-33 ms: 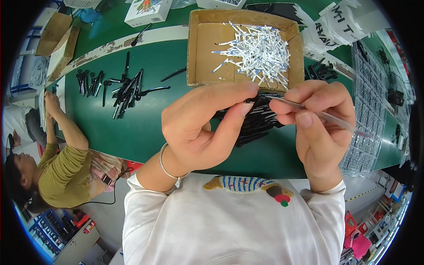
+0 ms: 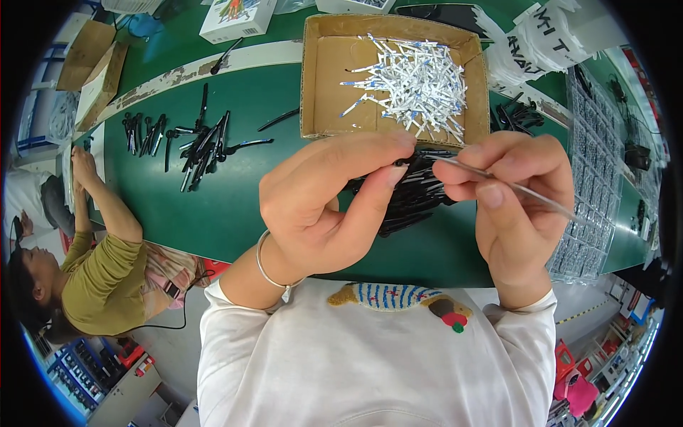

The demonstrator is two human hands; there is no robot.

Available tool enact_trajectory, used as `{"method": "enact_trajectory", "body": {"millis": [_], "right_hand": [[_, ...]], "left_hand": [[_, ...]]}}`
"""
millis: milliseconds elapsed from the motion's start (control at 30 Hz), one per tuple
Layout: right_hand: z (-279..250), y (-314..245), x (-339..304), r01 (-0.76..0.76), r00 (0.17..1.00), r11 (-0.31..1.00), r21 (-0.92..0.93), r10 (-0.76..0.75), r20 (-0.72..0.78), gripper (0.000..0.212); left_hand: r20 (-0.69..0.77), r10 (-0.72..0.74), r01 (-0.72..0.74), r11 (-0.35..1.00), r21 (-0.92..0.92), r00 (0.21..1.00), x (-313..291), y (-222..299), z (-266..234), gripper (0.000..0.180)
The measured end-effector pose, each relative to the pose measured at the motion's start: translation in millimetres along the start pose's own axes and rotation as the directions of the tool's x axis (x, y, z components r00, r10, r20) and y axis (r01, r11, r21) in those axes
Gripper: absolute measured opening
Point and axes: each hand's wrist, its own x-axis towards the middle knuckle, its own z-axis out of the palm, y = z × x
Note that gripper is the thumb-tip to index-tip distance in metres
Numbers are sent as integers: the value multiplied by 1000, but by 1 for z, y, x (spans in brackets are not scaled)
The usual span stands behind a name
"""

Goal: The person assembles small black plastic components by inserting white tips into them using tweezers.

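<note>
currently, left hand (image 2: 313,203) pinches small black piece (image 2: 400,163); right hand (image 2: 519,217) grips thin metal tool (image 2: 535,194). black parts (image 2: 409,203) heaped beneath on green desk (image 2: 231,199).

Thin metal tool (image 2: 537,196), straight, silvery, pinched in my right hand (image 2: 523,203). Held slanted: pointed end up-left, rear end down-right past my fingers. Small black piece (image 2: 400,163) clamped between thumb and index fingertip of my left hand (image 2: 320,206); just a dark rounded bit shows, rest hidden by my fingers, full shape unclear. Tool's tip points toward the black piece, near it; contact can't be made out. In view, both sit over a heap of slim black pieces (image 2: 409,203).
</note>
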Motion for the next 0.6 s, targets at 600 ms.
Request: {"method": "enact_trajectory", "body": {"millis": [600], "right_hand": [[-1,1,3,409,897,808,-424,-270,350,16]], "left_hand": [[156,153,-168,982,88,976,1,-4,-7,22]]}}
